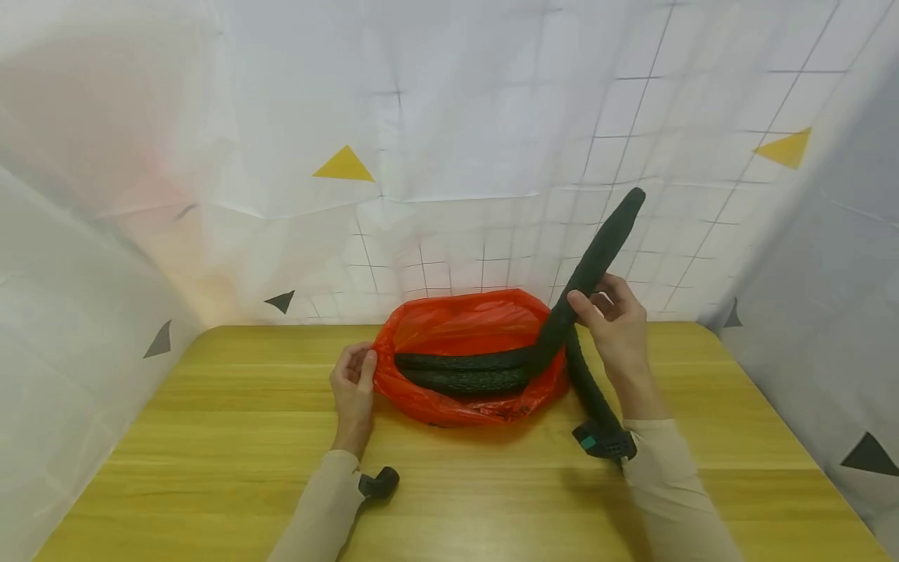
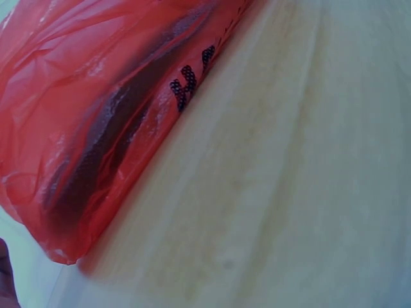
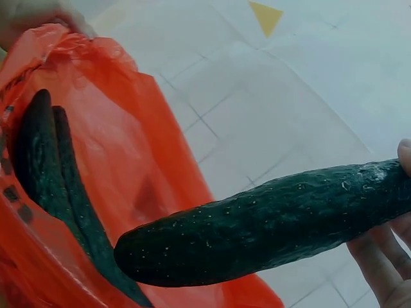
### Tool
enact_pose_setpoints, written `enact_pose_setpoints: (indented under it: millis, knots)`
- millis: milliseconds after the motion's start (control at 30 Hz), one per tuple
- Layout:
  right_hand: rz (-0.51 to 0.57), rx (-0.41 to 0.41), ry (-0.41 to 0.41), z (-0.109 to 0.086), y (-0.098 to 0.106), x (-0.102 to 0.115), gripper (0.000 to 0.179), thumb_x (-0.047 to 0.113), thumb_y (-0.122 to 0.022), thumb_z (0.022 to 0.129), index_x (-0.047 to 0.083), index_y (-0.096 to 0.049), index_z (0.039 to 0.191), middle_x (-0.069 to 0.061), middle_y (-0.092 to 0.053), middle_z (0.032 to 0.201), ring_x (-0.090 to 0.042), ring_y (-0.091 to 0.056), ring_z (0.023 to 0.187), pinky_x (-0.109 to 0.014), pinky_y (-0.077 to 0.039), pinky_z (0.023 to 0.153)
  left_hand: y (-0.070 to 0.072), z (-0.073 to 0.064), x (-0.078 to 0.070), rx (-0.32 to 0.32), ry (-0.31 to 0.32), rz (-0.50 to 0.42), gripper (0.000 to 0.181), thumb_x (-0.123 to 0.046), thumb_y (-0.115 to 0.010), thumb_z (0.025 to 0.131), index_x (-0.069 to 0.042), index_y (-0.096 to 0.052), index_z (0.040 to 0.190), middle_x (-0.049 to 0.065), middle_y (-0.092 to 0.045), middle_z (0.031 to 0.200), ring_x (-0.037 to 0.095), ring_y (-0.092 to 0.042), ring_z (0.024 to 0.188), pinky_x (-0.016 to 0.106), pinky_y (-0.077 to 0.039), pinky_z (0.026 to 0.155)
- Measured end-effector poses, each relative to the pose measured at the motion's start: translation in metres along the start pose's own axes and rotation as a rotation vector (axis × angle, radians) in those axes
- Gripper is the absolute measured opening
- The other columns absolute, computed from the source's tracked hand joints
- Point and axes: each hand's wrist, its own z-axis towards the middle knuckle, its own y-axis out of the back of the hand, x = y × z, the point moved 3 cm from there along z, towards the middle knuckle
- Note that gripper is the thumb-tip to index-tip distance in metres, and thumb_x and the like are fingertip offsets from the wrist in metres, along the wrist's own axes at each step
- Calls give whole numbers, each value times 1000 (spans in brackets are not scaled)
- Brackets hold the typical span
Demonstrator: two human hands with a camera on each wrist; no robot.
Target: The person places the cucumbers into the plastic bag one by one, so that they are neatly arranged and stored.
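Observation:
A red plastic bag [image 1: 463, 312] lies on the table with its mouth held wide. Two dark green cucumbers [image 1: 460, 381] rest side by side inside it. My left hand [image 1: 354, 382] pinches the bag's left rim between thumb and fingers. With the right hand [image 1: 618, 324] I grip another cucumber [image 1: 597, 250] near its middle, tilted, its lower end over the bag's right side. In the right wrist view this held cucumber [image 3: 257, 224] shows large, beside the pair in the bag. One more cucumber [image 1: 590, 386] lies on the table right of the bag, partly under my right wrist.
The wooden table [image 1: 232, 437] ends at a white sheet backdrop [image 1: 456, 140] with grid lines and yellow triangles. Side sheets stand at left and right. Dark wrist-worn devices sit on the left wrist [image 1: 379, 484] and the right wrist [image 1: 607, 441].

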Motion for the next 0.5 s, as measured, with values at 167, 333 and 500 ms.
enact_pose_setpoints:
  millis: [167,333,500]
  knots:
    - [-116,26,-3,-4,-7,-3,36,9,-70,84,9,-57,118,0,-57,97,-12,-61,87,-19,-55,73,0,0,0,-1,-6,7,27,-17,-62,91,5,-61,106,-2,-63,92,9,-59,85,16,-48,76]
    - [-230,64,-10,-4,-11,-11,37,14,-70,85,12,-57,120,2,-58,101,-14,-59,89,-16,-52,77,1,0,0,0,7,5,25,-13,-61,91,6,-60,107,-3,-64,92,9,-59,86,17,-48,77]
    - [-250,109,5,-5,-15,-16,38,12,-70,85,11,-57,120,4,-59,100,-13,-59,86,-16,-51,78,0,0,-9,17,10,1,23,-8,-60,91,9,-59,107,-2,-64,92,8,-59,85,16,-49,77]
